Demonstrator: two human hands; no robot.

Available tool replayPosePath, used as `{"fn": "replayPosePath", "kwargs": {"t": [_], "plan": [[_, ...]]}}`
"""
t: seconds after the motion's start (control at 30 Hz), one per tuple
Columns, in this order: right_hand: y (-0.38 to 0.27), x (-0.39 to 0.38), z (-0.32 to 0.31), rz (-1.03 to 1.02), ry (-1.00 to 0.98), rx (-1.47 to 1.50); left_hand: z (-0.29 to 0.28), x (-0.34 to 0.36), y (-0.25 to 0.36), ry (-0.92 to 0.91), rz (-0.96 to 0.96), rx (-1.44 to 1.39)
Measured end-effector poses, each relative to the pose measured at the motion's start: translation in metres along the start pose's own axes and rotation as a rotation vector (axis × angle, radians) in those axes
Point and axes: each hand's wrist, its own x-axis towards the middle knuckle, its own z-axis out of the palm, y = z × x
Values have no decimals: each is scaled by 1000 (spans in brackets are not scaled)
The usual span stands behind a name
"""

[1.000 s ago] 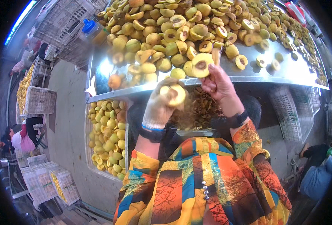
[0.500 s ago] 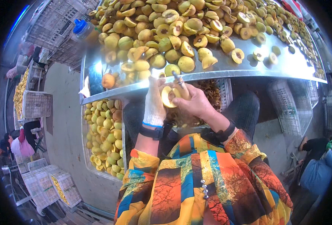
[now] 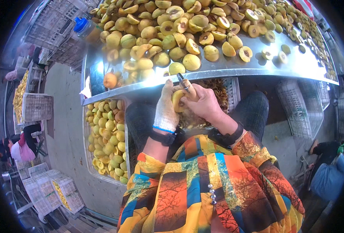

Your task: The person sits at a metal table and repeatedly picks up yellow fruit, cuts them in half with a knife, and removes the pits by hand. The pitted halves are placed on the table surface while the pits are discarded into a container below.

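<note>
The gloved left hand [image 3: 165,109] is pinching a stone-fruit half [image 3: 176,101]; the right hand [image 3: 209,104] is clasping a wooden-handled tool [image 3: 188,88].

Room rightward of the right hand's fingers [image 3: 201,93], along the metal table edge [image 3: 257,72], heaped fruit [image 3: 200,21] beyond

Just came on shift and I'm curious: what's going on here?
A person's gloved left hand holds a halved yellow fruit. The bare right hand grips a tan-handled tool, its thumb close against the fruit. Ahead, a heap of similar fruit, many halved, covers much of a metal table. Brown scraps lie below, between the knees.
</note>
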Motion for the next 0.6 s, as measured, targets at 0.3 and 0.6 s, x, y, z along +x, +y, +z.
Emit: {"fn": "replayPosePath", "kwargs": {"t": [0.3,0.6], "plan": [[-6,-16,5,-97,-25,-196,-1,3,6,92,162,-2],[-10,-23,7,131,-224,-215,-9,4,5,131,323,103]]}}
